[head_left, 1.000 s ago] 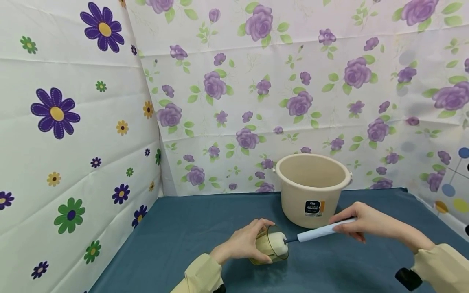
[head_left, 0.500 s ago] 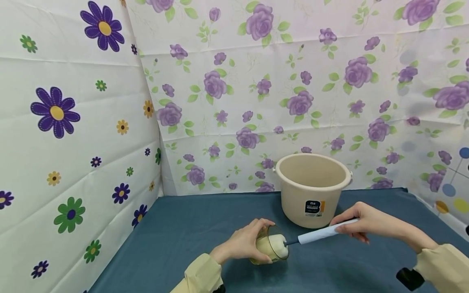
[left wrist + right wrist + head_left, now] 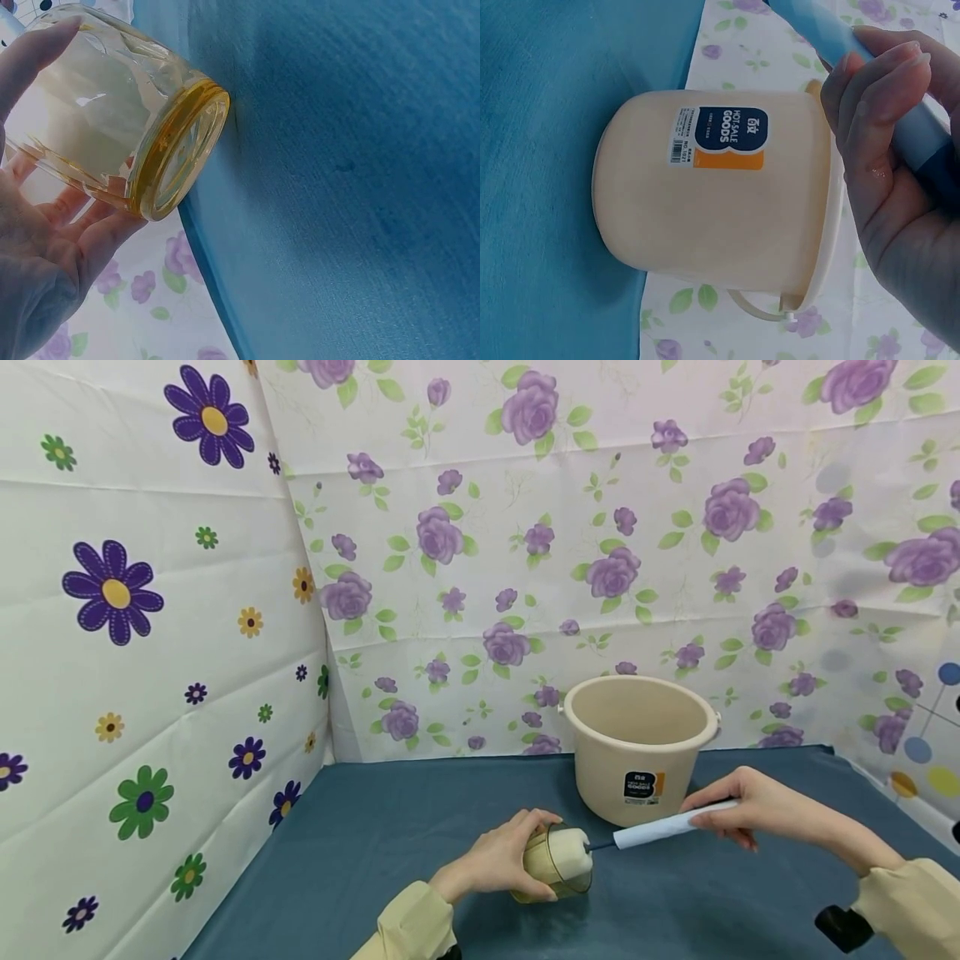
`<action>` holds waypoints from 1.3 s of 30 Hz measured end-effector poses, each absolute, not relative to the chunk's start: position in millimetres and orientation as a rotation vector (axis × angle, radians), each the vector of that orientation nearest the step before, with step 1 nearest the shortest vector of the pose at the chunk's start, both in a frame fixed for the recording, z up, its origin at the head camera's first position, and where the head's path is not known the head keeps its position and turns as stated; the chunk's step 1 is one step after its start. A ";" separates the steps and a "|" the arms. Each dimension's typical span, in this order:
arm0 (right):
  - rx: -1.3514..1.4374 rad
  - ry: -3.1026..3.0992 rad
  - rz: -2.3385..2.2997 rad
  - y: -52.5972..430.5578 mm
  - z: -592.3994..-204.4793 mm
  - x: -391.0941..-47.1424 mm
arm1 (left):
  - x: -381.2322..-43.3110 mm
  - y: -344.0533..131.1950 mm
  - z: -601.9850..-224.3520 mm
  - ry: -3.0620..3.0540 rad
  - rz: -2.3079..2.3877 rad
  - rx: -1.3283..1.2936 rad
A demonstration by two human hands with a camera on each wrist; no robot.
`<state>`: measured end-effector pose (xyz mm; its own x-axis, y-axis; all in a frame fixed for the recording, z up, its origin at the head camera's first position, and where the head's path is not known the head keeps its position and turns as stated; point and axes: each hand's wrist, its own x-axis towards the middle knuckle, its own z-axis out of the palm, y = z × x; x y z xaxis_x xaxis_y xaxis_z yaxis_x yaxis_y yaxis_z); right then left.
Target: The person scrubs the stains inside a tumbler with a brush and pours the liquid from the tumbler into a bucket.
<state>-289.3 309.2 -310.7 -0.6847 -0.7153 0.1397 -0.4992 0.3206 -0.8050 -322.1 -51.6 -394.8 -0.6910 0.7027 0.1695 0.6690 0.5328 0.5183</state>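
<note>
My left hand (image 3: 501, 856) grips a yellow-tinted glass cup (image 3: 176, 157) from its side, with the mouth tipped toward the right. Inside the cup sits the white sponge head (image 3: 572, 852) of a cup brush, partly sticking out of the mouth. A thin dark stem joins it to a pale blue handle (image 3: 660, 829). The fingers of my right hand (image 3: 757, 810) curl round the end of that handle, also seen in the right wrist view. In the left wrist view the sponge shows blurred through the glass, and the thick base faces the table.
A beige bucket (image 3: 637, 768) with a dark and orange label stands upright behind the brush handle, close to my right hand. A blue cloth (image 3: 390, 810) covers the table. Flower-patterned sheets (image 3: 465, 593) hang at the back and left.
My right hand has drawn slightly to the right, and the sponge head sits a little farther out of the cup's mouth. The left hand and cup stay almost still.
</note>
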 end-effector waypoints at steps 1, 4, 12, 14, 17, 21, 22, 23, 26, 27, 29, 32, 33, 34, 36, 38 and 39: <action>-1.100 2.347 -1.293 309.7 -310.4 -289.4 | -322.1 -51.7 -394.9 2.698 0.871 1.208; -1.103 2.344 -1.278 310.9 -309.6 -289.7 | -322.1 -52.0 -394.8 2.697 0.869 1.203; -1.152 2.297 -1.258 315.3 -309.4 -289.9 | -321.7 -52.5 -394.9 2.682 0.870 1.204; -1.161 2.286 -1.260 316.2 -309.8 -290.1 | -321.6 -52.4 -394.9 2.683 0.869 1.205; -1.171 2.258 -1.267 316.6 -310.0 -290.0 | -321.6 -52.2 -394.6 2.688 0.868 1.209; -1.178 2.232 -1.275 316.1 -309.3 -288.8 | -321.6 -52.0 -394.3 2.695 0.866 1.216; -1.179 2.229 -1.279 315.8 -309.0 -288.4 | -321.6 -51.9 -394.4 2.695 0.867 1.217; -1.176 2.231 -1.282 315.8 -308.8 -288.2 | -321.5 -51.8 -394.5 2.697 0.867 1.218; -1.183 2.243 -1.288 315.6 -307.9 -287.9 | -321.6 -51.8 -394.7 2.694 0.877 1.216; -1.181 2.247 -1.290 315.7 -307.5 -287.9 | -321.7 -51.8 -394.8 2.692 0.881 1.215; -1.172 2.257 -1.292 315.8 -306.7 -288.3 | -321.8 -51.9 -395.0 2.686 0.889 1.212; -1.152 2.286 -1.288 316.3 -305.3 -288.3 | -322.0 -52.0 -395.4 2.678 0.893 1.209; -1.149 2.296 -1.287 316.6 -304.7 -288.0 | -322.0 -52.1 -395.4 2.678 0.892 1.211; -1.146 2.305 -1.288 317.0 -304.1 -287.7 | -322.1 -52.1 -395.5 2.677 0.892 1.211; -1.138 2.326 -1.285 317.9 -302.8 -286.8 | -322.1 -52.2 -395.5 2.677 0.889 1.212; -1.138 2.336 -1.287 318.7 -301.6 -286.1 | -322.1 -52.3 -395.4 2.676 0.890 1.211; -1.140 2.337 -1.288 319.2 -301.2 -285.9 | -322.1 -52.3 -395.3 2.675 0.890 1.209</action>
